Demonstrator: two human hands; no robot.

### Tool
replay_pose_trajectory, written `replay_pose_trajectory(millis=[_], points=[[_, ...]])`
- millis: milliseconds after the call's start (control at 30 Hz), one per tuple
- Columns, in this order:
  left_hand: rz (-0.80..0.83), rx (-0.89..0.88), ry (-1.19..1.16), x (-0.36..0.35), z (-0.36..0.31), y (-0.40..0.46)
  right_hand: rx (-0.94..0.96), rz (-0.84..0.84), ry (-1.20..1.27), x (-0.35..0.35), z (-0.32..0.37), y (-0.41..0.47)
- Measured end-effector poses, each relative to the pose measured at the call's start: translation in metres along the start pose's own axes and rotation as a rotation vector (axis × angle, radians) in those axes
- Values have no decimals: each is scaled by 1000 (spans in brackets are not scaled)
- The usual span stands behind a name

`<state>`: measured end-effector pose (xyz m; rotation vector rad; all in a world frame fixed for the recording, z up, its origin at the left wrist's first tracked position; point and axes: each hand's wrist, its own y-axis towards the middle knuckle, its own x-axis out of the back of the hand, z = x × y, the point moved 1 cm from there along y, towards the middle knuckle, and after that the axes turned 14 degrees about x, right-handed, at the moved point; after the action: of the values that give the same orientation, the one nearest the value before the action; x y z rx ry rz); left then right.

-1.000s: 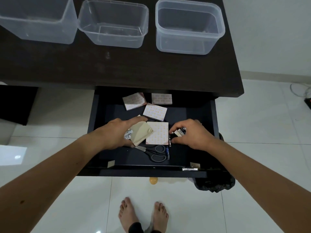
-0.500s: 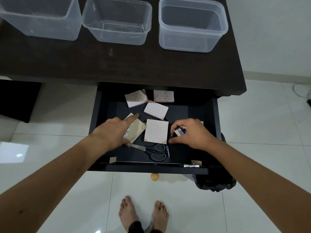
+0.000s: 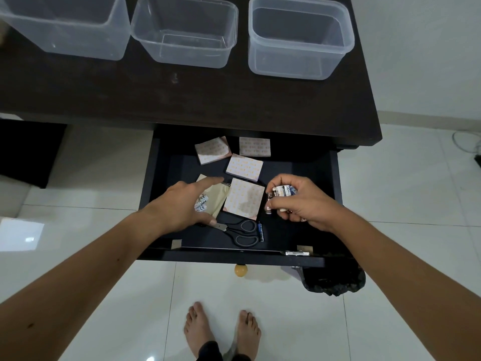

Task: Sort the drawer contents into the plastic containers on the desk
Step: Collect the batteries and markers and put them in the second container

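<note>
Your right hand point(image 3: 302, 204) pinches a clutch of batteries point(image 3: 282, 191) above the drawer point(image 3: 335, 178); your left hand point(image 3: 187, 204), fingers spread, rests on a beige packet point(image 3: 217, 198). Notepads point(image 3: 244, 198) and scissors point(image 3: 240, 231) remain; all three containers point(image 3: 299, 37) on the bench point(image 3: 182, 95) look empty.

Three clear plastic containers point(image 3: 184, 32) along the desk's point(image 3: 182, 100) far edge, four patterned notepads point(image 3: 244, 198) in the drawer point(image 3: 335, 178), one pair of scissors point(image 3: 240, 231) and one loose battery point(image 3: 260, 231) near the drawer's front edge, one beige packet point(image 3: 217, 198), one clutch of batteries point(image 3: 282, 192), count unclear, two hands, two bare feet point(image 3: 222, 332).
</note>
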<state>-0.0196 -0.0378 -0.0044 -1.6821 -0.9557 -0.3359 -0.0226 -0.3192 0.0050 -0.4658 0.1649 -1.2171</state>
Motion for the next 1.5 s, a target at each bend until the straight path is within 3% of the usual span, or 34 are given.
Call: replay_pose_trajectory(millis=[133, 333, 633, 800, 1033, 1333, 1500], points=[[-12, -58, -97, -7, 3, -1, -41, 28, 110, 2, 0, -2], [-6, -118, -115, -14, 3, -2, -68, 120, 20, -3, 0, -6], [-72, -118, -10, -12, -19, 5, -44, 187, -453, -9, -17, -9], [-81, -89, -3, -18, -21, 10, 6, 135, -582, -18, -23, -12], [-115, -92, 47, -22, -25, 13, 31, 101, -601, -23, -21, -7], [-98, -111, 15, -23, -23, 18, 84, 184, -753, -22, -30, 0], [-92, -117, 14, -23, -25, 17, 77, 113, -569, -15, -30, -6]])
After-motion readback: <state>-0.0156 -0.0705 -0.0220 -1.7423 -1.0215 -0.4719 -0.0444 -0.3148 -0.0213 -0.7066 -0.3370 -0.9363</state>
